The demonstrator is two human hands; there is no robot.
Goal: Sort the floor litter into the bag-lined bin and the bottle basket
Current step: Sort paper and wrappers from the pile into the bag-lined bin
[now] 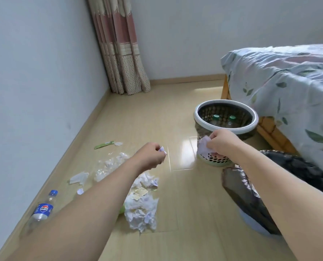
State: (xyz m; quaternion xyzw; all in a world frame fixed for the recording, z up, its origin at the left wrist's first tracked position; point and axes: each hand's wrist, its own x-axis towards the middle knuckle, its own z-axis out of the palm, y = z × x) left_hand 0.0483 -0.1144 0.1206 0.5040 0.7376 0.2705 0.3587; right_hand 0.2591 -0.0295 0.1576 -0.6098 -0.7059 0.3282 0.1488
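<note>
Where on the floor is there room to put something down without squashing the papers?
Bare floor runs between the curtain and the bottle basket. Another free strip lies between the crumpled paper pile and the bag-lined bin. It is crowded by the left wall: clear plastic wrap, paper scraps and a bottle.

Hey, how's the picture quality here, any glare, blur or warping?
Head view: daylight glare streaks the glossy floor beside the bottle basket; wide-angle warping tilts the curtain; the blue-capped bottle at the lower left looks smeared; both forearms look stretched.
</note>
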